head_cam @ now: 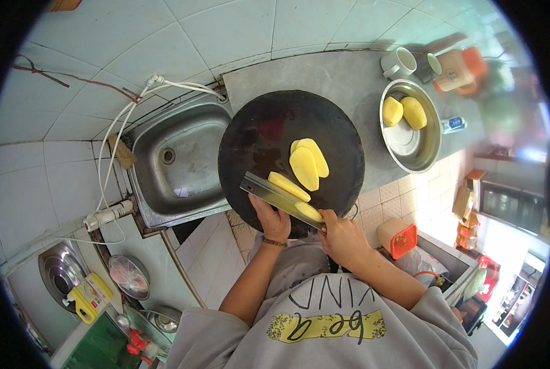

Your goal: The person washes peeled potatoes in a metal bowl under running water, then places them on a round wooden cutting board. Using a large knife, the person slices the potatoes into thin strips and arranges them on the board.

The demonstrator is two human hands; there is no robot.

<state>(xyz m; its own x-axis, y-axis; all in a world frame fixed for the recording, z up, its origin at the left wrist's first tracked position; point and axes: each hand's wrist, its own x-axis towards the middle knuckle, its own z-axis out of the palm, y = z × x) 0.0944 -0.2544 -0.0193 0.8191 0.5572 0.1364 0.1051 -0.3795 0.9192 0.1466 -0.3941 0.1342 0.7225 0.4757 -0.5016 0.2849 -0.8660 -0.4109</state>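
My right hand (346, 240) grips the handle of a cleaver (275, 196), whose blade slants across a round dark chopping board (266, 147). The fingertips of my left hand (272, 221) are against the near side of the blade. Whatever lies under those fingers is hidden. A yellow potato slice (308, 211) lies flat against the blade's far face, close to the handle. Just beyond the blade rests a long potato piece (289, 186). Farther up the board, several flat potato slices (304, 168) overlap.
A steel sink (183, 161) adjoins the board's left side. On the grey counter (298, 69) stand a metal basin (406, 143) with two peeled potatoes (413, 113), a white mug (398, 63) and an orange-lidded pitcher (459, 69). An orange-rimmed container (397, 237) stands low at right.
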